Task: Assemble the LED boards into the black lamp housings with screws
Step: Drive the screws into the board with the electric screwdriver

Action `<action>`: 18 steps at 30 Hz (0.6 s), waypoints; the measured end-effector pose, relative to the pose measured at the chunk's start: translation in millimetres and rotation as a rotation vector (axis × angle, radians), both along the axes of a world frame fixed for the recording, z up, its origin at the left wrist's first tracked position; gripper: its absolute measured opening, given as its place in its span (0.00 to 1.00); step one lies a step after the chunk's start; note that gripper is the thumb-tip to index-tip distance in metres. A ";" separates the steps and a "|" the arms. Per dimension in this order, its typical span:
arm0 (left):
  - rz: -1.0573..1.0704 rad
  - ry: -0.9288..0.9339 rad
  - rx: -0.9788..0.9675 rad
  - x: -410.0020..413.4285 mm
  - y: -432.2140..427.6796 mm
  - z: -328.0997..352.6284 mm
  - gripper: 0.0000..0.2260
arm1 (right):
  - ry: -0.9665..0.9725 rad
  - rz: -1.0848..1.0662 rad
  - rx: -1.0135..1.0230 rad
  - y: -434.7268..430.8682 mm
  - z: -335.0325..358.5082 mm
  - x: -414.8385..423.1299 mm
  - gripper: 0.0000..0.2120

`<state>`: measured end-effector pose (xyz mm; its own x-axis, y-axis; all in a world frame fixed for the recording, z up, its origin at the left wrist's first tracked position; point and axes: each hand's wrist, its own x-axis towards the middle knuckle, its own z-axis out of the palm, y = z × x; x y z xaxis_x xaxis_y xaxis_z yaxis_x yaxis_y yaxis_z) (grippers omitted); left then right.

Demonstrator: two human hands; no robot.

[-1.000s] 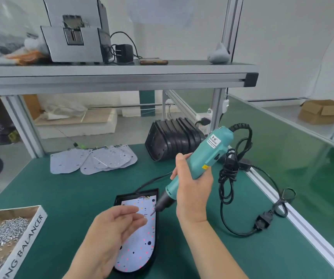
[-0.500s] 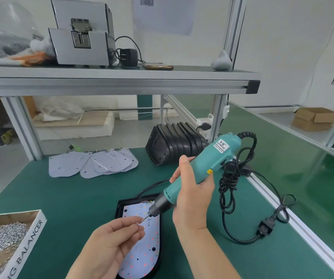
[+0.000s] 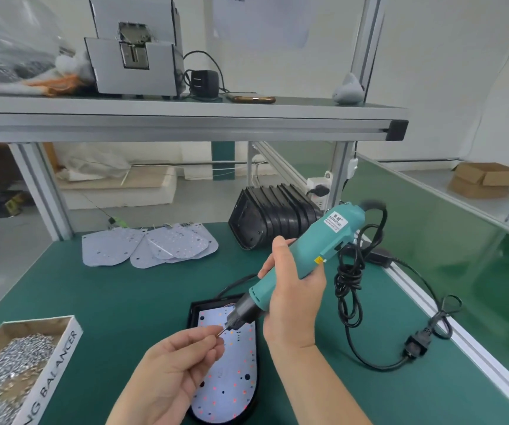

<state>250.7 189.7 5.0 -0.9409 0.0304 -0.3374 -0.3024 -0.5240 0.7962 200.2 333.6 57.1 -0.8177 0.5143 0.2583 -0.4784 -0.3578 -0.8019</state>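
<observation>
"Head camera: what fills the frame?"

"A green workbench [image 3: 109, 302] under a metal shelf [image 3: 185, 124]. At the back of the bench, a stack of black housings [image 3: 265, 219] lies on its side. Left of the stack, spare boards [image 3: 115, 250] are fanned out flat."

"And nearer the person?"

"A cardboard box [image 3: 60, 363] heaped with silver screws sits at the near left corner. The lamp housing [image 3: 194, 311] being worked on lies flat at centre, between the two forearms, with a white LED board [image 3: 237, 372] seated inside it."

"The hands?"

"The right hand [image 3: 293, 292] is wrapped round a teal electric screwdriver [image 3: 317, 243], tilted with its tip down and to the left above the top of the board. Its black cord [image 3: 349, 283] hangs bundled beside the wrist and trails across the bench. The left hand [image 3: 170, 366], raised over the board, pinches a small screw [image 3: 219, 333] between thumb and forefinger, right at the screwdriver's tip."
</observation>
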 end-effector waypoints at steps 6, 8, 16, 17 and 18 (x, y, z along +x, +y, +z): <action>0.030 0.021 0.024 6.2 4.6 4.7 0.07 | -0.006 -0.055 -0.018 0.9 1.2 1.4 0.08; 0.070 0.045 0.019 8.0 8.4 3.4 0.06 | -0.025 -0.068 -0.031 1.1 1.8 1.0 0.08; 0.060 0.132 -0.101 7.9 14.7 5.3 0.10 | -0.103 -0.064 -0.122 8.6 3.8 -1.7 0.08; 0.028 0.139 -0.115 5.4 8.1 3.8 0.15 | -0.102 -0.061 -0.123 10.7 3.8 -1.1 0.08; 0.016 0.125 -0.161 2.9 -0.3 3.4 0.17 | -0.098 -0.058 -0.124 13.1 4.1 -0.6 0.07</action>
<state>253.6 189.5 8.4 -0.9757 -0.0296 -0.2173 -0.1887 -0.3912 0.9007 199.6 346.8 61.2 -0.8040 0.5842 0.1106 -0.4229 -0.4311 -0.7971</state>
